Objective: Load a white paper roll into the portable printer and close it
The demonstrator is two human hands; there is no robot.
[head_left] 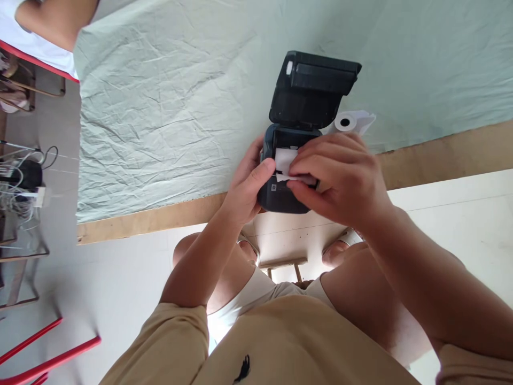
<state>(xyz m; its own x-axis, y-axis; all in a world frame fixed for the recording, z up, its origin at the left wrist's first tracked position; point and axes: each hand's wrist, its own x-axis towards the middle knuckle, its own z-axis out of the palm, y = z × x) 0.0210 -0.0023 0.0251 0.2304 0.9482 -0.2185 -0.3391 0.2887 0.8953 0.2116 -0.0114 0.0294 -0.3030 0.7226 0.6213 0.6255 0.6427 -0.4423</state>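
Observation:
A small black receipt printer point(282, 199) is at the table's near edge with its hinged lid point(315, 88) swung up. My left hand point(250, 182) grips the printer's left side, its thumb over the front rim. White paper point(285, 159) shows in the open compartment. My right hand point(340, 174) reaches over the printer's right side, its thumb and fingers pinched on the paper's front end. Those fingers hide the right part of the compartment. Just behind the right hand, a white paper roll point(345, 122) with a dark core and a loose end rests on the cloth.
A wrinkled pale green cloth point(168, 117) covers the table, whose bare wooden edge point(152, 216) shows in front. Another person's arm point(56, 21) is at the top left. Tangled cables point(24, 182) lie at the left, above red bars point(52, 358) near the floor.

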